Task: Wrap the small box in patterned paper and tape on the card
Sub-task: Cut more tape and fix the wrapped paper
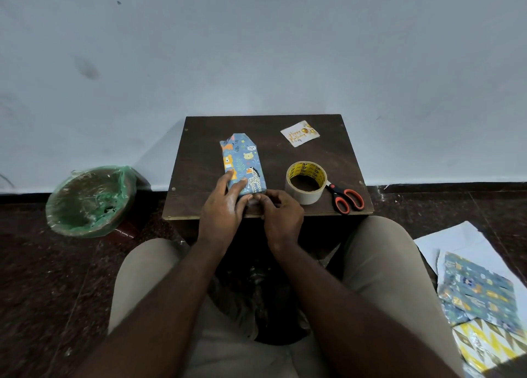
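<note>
The small box (242,161), covered in blue animal-print paper, lies lengthwise on the dark wooden table (199,163). Its far end shows a folded paper flap. My left hand (225,206) rests on the near end of the box with straight fingers pressing on top. My right hand (281,212) is at the box's near end, fingertips curled against the paper fold there. A white birthday card (299,133) lies at the table's far right. A roll of tape (306,182) stands right of the box.
Orange-handled scissors (346,198) lie at the table's right front. A bin with a green liner (88,200) stands on the floor to the left. Sheets of patterned paper (479,295) lie on the floor at the right. A wall is behind the table.
</note>
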`<state>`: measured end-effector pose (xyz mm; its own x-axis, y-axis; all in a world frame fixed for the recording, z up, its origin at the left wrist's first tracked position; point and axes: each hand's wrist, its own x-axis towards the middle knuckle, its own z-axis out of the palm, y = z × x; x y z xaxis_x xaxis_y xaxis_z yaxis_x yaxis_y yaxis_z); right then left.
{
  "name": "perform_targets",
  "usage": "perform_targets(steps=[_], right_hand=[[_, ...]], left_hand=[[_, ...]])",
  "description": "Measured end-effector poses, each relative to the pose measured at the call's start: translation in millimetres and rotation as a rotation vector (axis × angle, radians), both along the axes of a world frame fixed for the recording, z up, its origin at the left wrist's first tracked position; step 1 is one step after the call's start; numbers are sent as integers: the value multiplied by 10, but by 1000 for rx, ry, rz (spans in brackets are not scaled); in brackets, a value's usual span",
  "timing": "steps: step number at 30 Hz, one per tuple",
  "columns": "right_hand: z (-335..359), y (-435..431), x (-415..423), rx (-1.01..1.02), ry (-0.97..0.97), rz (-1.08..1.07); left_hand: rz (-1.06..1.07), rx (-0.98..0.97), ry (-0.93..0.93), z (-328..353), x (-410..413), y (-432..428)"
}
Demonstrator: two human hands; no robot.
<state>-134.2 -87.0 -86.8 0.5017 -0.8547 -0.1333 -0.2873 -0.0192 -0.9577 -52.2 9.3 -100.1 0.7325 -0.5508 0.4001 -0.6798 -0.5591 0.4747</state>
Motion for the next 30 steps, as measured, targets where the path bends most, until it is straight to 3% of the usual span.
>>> perform_targets(steps=[5, 15, 30], right_hand=[[-31, -63, 33, 5, -39, 28], [-44, -84, 24, -112, 62, 101], [-54, -68, 27, -16, -15, 40]], left_hand=[[-6, -12, 4, 4, 1, 1], [-18, -43, 19, 14, -14, 1], [-22, -39, 26, 16, -9, 16]])
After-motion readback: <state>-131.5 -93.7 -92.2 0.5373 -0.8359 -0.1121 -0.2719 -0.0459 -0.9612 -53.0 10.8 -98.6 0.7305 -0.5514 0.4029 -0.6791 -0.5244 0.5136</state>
